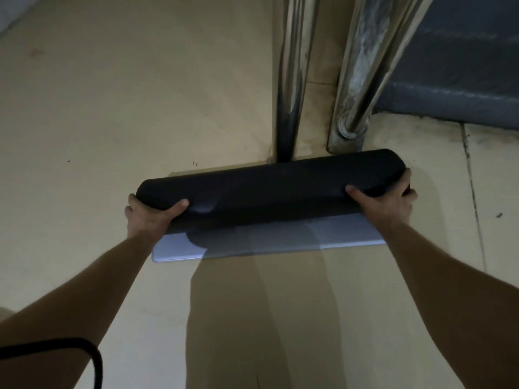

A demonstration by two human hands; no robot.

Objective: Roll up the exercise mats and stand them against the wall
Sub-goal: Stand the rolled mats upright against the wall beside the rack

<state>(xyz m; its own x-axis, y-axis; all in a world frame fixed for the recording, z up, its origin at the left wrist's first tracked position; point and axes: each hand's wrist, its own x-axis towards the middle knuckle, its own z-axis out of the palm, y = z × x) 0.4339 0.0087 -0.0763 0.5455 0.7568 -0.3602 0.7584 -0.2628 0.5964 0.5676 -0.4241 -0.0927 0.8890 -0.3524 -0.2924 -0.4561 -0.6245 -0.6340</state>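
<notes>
The mat roll (269, 181) lies crosswise at mid-frame, its flat tail (280, 240) just below. Left hand (148, 213) and right hand (387, 202) grasp opposite ends, fingers curled around it.

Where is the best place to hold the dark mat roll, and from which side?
Probably grip the roll near both ends, from the near side, as the left hand and right hand do: it is long and lies crosswise.

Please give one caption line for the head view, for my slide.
The left hand and right hand grip the ends of a nearly rolled exercise mat on the floor, beside two metal posts.
</notes>
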